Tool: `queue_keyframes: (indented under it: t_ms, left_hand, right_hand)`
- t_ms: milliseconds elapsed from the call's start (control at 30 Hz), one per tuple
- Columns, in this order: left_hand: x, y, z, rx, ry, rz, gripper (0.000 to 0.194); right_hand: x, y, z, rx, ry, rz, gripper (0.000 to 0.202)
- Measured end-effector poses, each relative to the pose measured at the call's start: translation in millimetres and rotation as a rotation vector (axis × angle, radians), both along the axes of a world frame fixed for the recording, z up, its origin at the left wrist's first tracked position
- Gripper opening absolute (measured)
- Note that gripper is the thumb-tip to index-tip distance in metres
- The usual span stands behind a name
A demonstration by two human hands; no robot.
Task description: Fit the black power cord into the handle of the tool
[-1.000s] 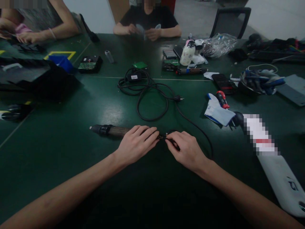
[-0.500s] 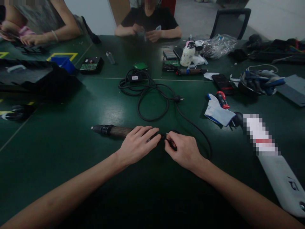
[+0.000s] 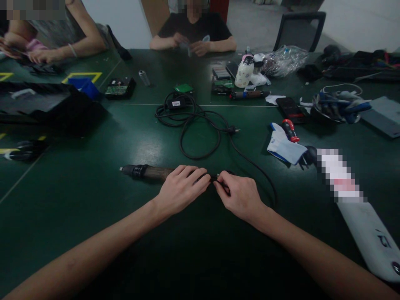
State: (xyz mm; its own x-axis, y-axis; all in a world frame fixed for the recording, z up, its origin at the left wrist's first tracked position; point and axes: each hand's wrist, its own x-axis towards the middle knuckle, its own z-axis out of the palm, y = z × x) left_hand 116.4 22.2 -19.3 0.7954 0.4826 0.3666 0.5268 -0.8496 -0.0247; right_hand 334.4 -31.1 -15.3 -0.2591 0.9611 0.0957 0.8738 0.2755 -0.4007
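The tool (image 3: pixel 148 171) is brown and black, the cord (image 3: pixel 196 158) black, the tabletop (image 3: pixel 93 179) green.

The left hand (image 3: pixel 184 191) and right hand (image 3: pixel 243 193) are bare, with smooth backs, softly rounded knuckles and slender fingers (image 3: pixel 200 185). The left wrist (image 3: pixel 155 207) and right wrist (image 3: pixel 266 216) are narrow and bare too. Beyond them the left forearm (image 3: pixel 106 241) and right forearm (image 3: pixel 312 249) are slim, uncovered and smooth in outline, the left bearing a small, faint mark (image 3: pixel 71 263). The nails are too small to make out.
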Motion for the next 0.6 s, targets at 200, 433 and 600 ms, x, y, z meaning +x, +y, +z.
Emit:
queue_keyframes:
  t_ms: [200, 433, 600]
  left_hand:
    - [-1.8, 1.3, -2.1, 0.003, -0.009, -0.048, 0.023]
    - [3.5, 0.3, 2.1, -0.035, 0.014, 0.023, 0.020]
    - [1.0, 2.6, -1.8, -0.059, -0.036, -0.055, 0.021]
  right_hand:
    - [-1.2, 0.0, 1.3, 0.008, -0.019, -0.004, 0.013]
    - [-2.9, -1.1, 3.0, 0.005, -0.039, 0.024, 0.017]
    - [-4.2, -1.2, 2.3, 0.020, -0.058, 0.003, 0.015]
